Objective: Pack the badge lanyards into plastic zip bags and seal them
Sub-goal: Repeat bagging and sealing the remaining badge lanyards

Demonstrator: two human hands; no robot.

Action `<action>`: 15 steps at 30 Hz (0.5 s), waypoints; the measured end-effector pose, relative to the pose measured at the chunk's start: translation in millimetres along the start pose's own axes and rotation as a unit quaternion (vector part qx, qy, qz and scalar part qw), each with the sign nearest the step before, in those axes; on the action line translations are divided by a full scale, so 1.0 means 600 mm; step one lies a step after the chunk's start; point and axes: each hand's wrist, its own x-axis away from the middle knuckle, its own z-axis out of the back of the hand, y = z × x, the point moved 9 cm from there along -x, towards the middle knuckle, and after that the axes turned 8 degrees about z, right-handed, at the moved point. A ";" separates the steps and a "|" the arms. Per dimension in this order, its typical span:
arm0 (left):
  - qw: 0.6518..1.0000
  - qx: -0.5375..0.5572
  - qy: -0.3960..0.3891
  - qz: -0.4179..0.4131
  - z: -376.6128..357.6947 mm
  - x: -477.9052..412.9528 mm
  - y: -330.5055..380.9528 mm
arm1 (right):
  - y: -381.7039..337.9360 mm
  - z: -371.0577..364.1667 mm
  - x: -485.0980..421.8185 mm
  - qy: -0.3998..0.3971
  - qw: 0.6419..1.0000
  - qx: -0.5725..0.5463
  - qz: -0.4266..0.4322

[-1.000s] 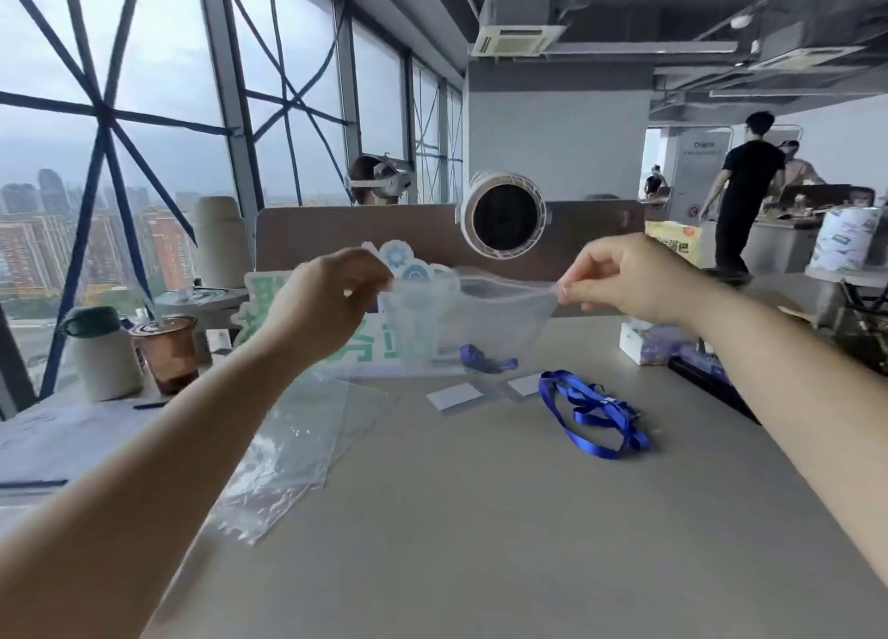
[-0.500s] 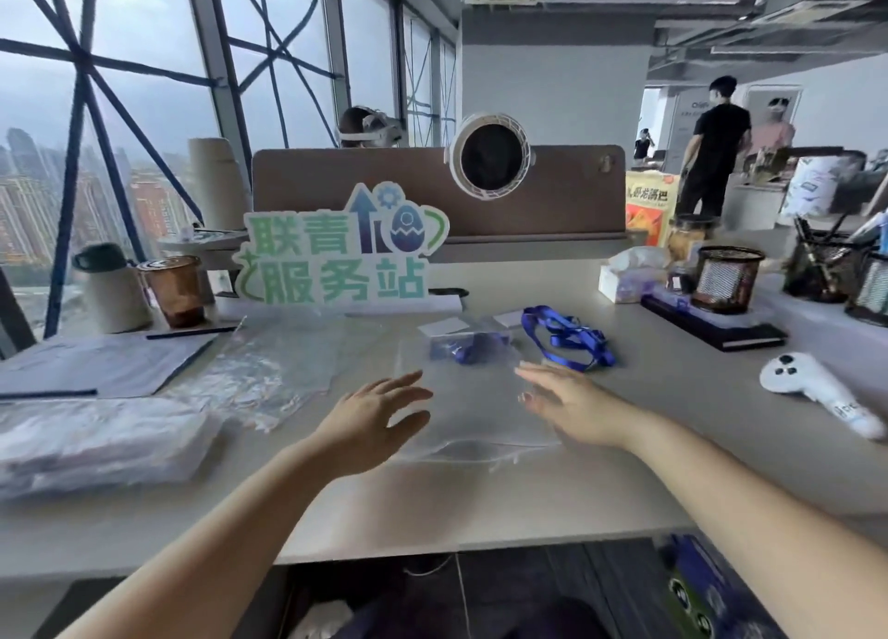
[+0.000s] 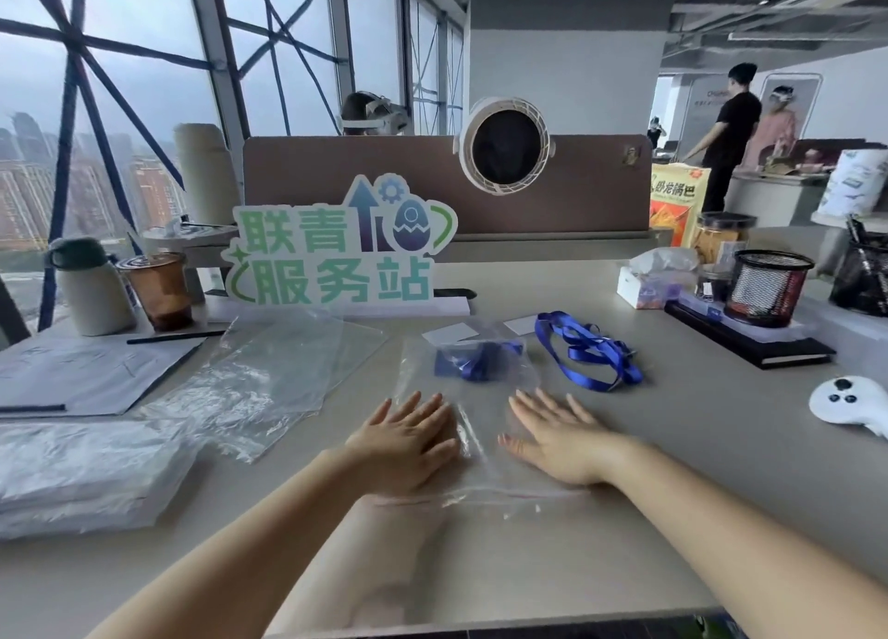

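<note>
- Currently, from a head-worn camera, two bare hands press flat on a clear zip bag [image 3: 480,398] lying on a grey surface [image 3: 672,484].
- The left hand [image 3: 408,446] lies palm down on the bag's left half. Its fingers are straight and close together, so the grip is open and holds nothing.
- The right hand [image 3: 557,441] lies palm down on the bag's right half. Its fingers are straight and slightly spread, and its grip is also open.
- The bag's zip edge, marked by a thin red line, faces the person, near the wrists. Whether it is sealed cannot be told.
- A bundled blue lanyard [image 3: 473,362] sits inside the bag at its far end, beyond the fingertips.
- A second blue lanyard [image 3: 586,350] lies loose on the surface just right of the bag.
- Two white cards [image 3: 449,334] lie just behind the bag.
- A loose pile of empty clear bags [image 3: 269,374] lies to the left.
- An upright green sign [image 3: 336,254] with Chinese characters stands behind.
- A white controller [image 3: 845,400] lies at the far right.
</note>
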 end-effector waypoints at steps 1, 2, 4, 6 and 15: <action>1.000 0.014 0.014 0.000 0.012 -0.008 -0.003 | 0.004 0.014 -0.005 0.016 1.000 -0.008 0.000; 0.999 0.024 0.034 -0.003 0.029 -0.020 -0.006 | 0.008 0.033 -0.015 0.042 0.999 -0.017 0.003; 0.997 0.038 0.060 -0.005 0.052 -0.047 -0.012 | 0.017 0.059 -0.038 0.078 0.997 -0.025 0.008; 0.999 0.026 0.033 0.000 0.037 -0.063 -0.011 | 0.020 0.040 -0.055 0.043 0.999 -0.003 0.005; 0.998 0.045 0.034 0.019 0.050 -0.150 -0.024 | 0.052 0.066 -0.132 0.031 1.000 -0.006 -0.002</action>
